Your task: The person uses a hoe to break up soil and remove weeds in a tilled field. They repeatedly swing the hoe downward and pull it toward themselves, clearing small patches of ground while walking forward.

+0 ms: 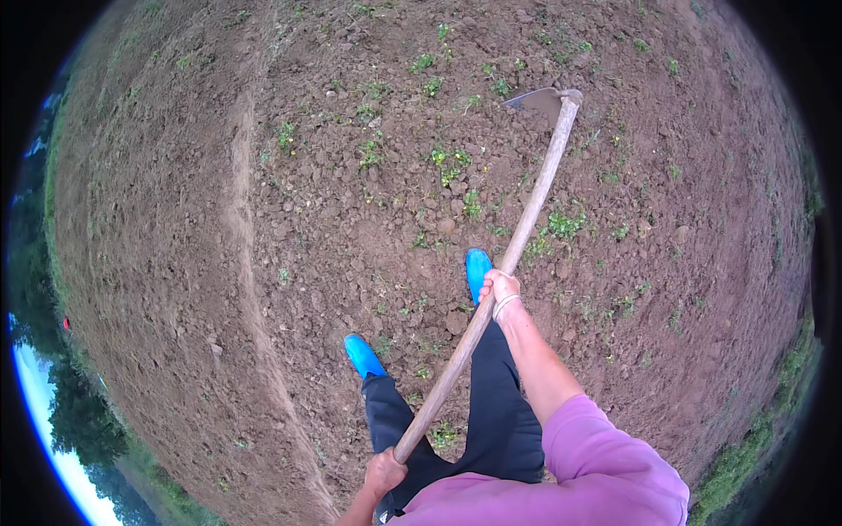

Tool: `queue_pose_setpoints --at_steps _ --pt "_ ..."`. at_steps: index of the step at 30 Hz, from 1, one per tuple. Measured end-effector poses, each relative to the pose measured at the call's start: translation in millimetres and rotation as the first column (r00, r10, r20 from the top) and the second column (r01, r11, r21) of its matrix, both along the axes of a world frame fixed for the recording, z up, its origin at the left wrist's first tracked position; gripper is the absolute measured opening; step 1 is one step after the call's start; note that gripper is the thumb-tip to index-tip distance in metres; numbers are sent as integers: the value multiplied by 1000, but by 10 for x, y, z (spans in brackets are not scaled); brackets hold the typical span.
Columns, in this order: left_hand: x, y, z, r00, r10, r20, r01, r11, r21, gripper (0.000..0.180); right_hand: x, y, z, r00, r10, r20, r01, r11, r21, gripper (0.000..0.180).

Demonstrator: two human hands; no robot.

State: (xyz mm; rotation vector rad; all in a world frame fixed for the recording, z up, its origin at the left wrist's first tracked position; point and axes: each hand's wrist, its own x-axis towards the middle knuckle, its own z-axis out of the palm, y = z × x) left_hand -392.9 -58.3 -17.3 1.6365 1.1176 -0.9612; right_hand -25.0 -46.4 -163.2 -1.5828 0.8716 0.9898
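A hoe [535, 197] with a long wooden handle slants from my waist up to the far right. Its metal blade [533, 99] is at the far end, over the soil; whether it touches the ground I cannot tell. My left hand [384, 472] is closed round the near end of the handle. Farther up, about the middle of the shaft, my right hand [501, 286] grips it, with a pale band on the wrist. Small green weeds [450, 164], some with yellow flowers, grow in the brown soil near the blade.
Crumbly brown soil [351, 237] with clods spreads all round. My blue shoes [363, 356] stand apart on it. A pale, narrow track [246, 219] runs along the left. Grass [745, 460] borders the field at lower right, and trees [81, 412] stand at far left.
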Motion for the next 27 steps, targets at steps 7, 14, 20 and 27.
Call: queue_pose_setpoints --at_steps 7,14,20,27 --pt "-2054 -314 884 904 -188 -384 148 980 -131 38 -1940 -625 537 883 -100 -459 117 993 9 14" --pt "-2148 -361 671 945 -158 -288 188 979 80 30 -2101 -371 586 941 -27 -336 37 999 23 10" --pt "-1333 227 -37 992 -105 -67 119 962 246 21 -1139 241 1001 997 -28 -68 52 920 388 15" --pt "-21 836 -422 988 9 153 -45 971 233 20 165 1176 695 942 29 333 -150 928 342 13"
